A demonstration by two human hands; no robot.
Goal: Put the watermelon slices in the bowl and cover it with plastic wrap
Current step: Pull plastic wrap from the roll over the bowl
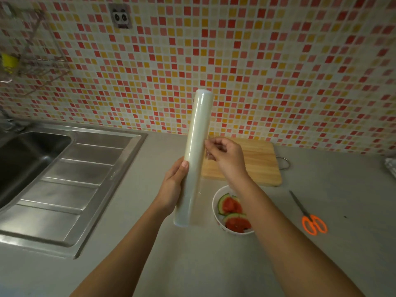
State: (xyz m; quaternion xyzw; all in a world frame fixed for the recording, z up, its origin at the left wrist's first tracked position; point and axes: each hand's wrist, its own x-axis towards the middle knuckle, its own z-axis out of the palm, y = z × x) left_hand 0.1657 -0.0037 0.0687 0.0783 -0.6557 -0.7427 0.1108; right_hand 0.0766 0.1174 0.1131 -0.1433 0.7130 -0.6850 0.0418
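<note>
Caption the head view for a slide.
Left hand holds plastic wrap roll upright; right hand pinches its film above the bowl of watermelon slices.

Both bare forearms reach forward from the lower edge of the view, converging toward the middle. The left hand [174,187] is wrapped around the lower half of the plastic wrap roll [196,151], thumb lying along its side, holding it nearly upright. The right hand [227,157] is raised beside it, wrist bent, fingers [211,144] pinched together at the roll's edge.

Grey counter [192,264] by the sink [70,174]

On it: cutting board [257,161], bowl [216,213] of watermelon slices [233,213], orange scissors [310,219].
</note>
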